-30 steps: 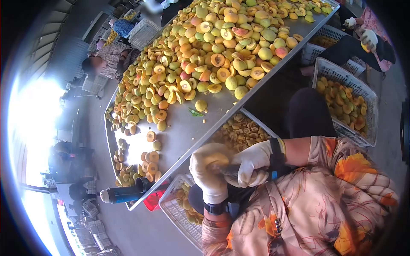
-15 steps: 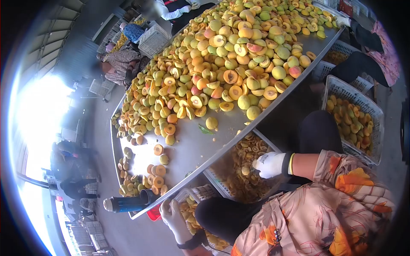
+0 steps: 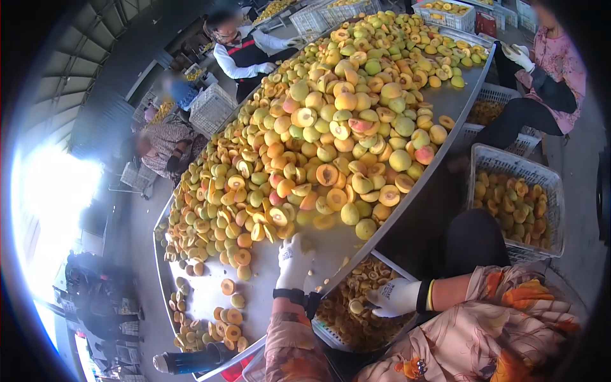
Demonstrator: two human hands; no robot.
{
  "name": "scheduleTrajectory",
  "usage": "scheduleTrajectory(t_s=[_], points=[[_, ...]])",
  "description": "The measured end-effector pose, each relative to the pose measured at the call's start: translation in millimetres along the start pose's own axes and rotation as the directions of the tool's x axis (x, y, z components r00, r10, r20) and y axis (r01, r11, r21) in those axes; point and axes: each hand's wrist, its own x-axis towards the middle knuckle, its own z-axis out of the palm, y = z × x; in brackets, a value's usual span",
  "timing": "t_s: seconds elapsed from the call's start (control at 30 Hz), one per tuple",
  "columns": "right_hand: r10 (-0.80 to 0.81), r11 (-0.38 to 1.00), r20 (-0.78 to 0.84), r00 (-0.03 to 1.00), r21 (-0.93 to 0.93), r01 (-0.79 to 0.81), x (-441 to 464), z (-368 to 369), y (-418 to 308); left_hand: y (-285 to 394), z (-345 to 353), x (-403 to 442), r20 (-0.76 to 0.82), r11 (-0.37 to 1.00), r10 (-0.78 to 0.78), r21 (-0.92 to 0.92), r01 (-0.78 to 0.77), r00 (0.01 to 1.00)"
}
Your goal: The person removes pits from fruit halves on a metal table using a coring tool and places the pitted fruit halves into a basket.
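My left hand (image 3: 296,262), in a white glove, reaches over the metal table (image 3: 264,286). Its fingers curl around a yellow-green peach (image 3: 307,243) at the near edge of the fruit pile; the grip is partly blurred. Whole and halved peaches (image 3: 328,175) make up the pile, some halves with cut faces up. Low on the right, my right hand (image 3: 393,298), also gloved, is closed over a crate (image 3: 331,337) of brown pits and scraps. Whatever lies in its fingers is hidden. A pale round piece (image 3: 356,307) is beside the fingertips.
A crate of peach halves (image 3: 509,204) stands to my right. Loose halves (image 3: 226,325) and a dark blue cylindrical flask (image 3: 184,361) are at the table's left end. Co-workers sit at the right (image 3: 557,70) and stand across the table (image 3: 245,57).
My left hand has risen from beside the table and moved onto the lone peach. My right hand remains over the pit crate. The view has tilted up, showing more of the co-workers.
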Motion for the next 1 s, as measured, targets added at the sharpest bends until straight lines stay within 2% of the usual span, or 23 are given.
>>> scheduleTrajectory(t_s=[0.07,0.1,0.13,0.17,0.2,0.23,0.27,0.3,0.33,0.4,0.43,0.47,0.5,0.53,0.57,0.63,0.7,0.8,0.87,0.93,1.0], points=[[0.006,0.997,-0.004,1.000,0.073,-0.006,-5.5,-10.1,-14.9,-14.9,11.6,-1.4,-0.100,1.000,0.026,0.003,-0.026,0.995],[-0.020,0.997,-0.032,0.999,0.075,0.022,-3.8,-12.2,-18.3,-10.9,3.4,-7.3,-0.069,0.953,-0.046,-0.302,0.023,0.997],[-0.051,0.995,-0.049,0.997,0.081,0.055,-3.0,-14.0,-20.6,-9.5,-2.3,-18.8,-0.013,0.811,-0.120,-0.577,0.090,0.993],[-0.087,0.991,-0.057,0.995,0.093,0.092,-4.4,-12.0,-22.8,4.1,-17.5,-38.8,-0.032,0.613,-0.119,-0.788,0.048,0.992],[-0.102,0.991,-0.083,0.991,0.080,0.109,-3.1,-8.0,-22.6,-0.6,-23.6,-50.8,-0.016,0.438,-0.137,-0.898,0.046,0.990],[-0.120,0.992,-0.101,0.988,0.027,0.123,-2.9,-4.6,-22.2,5.5,-31.3,-69.7,0.028,0.146,-0.114,-0.988,0.044,0.993],[-0.136,0.991,-0.119,0.984,-0.030,0.134,-4.3,-3.1,-21.7,10.0,-35.8,-88.5,0.052,-0.163,-0.079,-0.986,0.039,0.995],[-0.045,0.980,0.018,0.999,-0.192,0.048,-7.6,-15.5,-19.1,3.6,-35.1,-102.7,0.061,-0.322,0.039,-0.944,0.070,0.997],[0.070,0.933,0.134,0.989,-0.360,-0.018,-13.7,-23.0,-19.2,2.9,-31.8,-118.2,0.031,-0.400,0.043,-0.915,0.046,0.999],[0.327,0.855,0.287,0.900,-0.496,-0.153,7.4,46.3,81.2,19.7,-33.2,-146.8,-0.049,-0.548,0.056,-0.837,-0.011,0.997],[0.438,0.827,0.303,0.846,-0.504,-0.248,-3.9,27.8,66.5,25.7,-34.2,-160.2,-0.073,-0.596,0.070,-0.803,-0.017,0.995],[0.545,0.787,0.316,0.777,-0.512,-0.343,-17.1,7.2,47.0,29.9,-33.4,-170.7,-0.070,-0.612,0.031,-0.790,-0.037,0.997],[0.505,0.785,0.259,0.823,-0.534,-0.314,-13.5,16.5,49.0,34.7,-31.6,-180.4,-0.068,-0.629,-0.008,-0.775,-0.058,0.998],[0.328,0.866,0.186,0.926,-0.450,-0.216,-12.9,25.7,59.0,40.5,-31.1,-188.5,-0.066,-0.644,-0.045,-0.761,-0.080,0.997],[0.251,0.912,0.094,0.963,-0.355,-0.203,-16.7,21.4,49.9,48.8,-31.1,-195.3,-0.029,-0.549,-0.151,-0.829,-0.108,0.988],[0.127,0.968,-0.052,0.990,-0.209,-0.136,-24.5,5.4,17.5,59.0,-29.4,-209.6,-0.069,-0.377,-0.230,-0.913,-0.155,0.971],[0.049,0.998,-0.219,0.974,-0.031,-0.057,-32.3,-6.2,-18.5,71.0,-29.7,-222.8,-0.041,-0.440,-0.283,-0.882,-0.168,0.958],[-0.176,0.961,-0.444,0.879,0.117,0.251,-55.3,-23.7,-76.1,84.9,-31.4,-240.7,-0.173,-0.105,-0.339,-0.970,-0.220,0.925],[-0.195,0.939,-0.465,0.863,0.165,0.302,-54.8,-18.0,-98.0,97.1,-33.8,-252.0,-0.303,0.160,-0.364,-0.952,-0.261,0.881],[-0.273,0.905,-0.501,0.821,0.156,0.397,-52.3,-15.0,-109.6,102.7,-37.7,-262.5,-0.234,-0.049,-0.384,-0.961,-0.272,0.893],[-0.348,0.848,-0.565,0.748,0.150,0.508,-53.3,-13.0,-121.4,108.8,-36.9,-269.8,-0.300,-0.016,-0.399,-0.942,-0.334,0.866]])
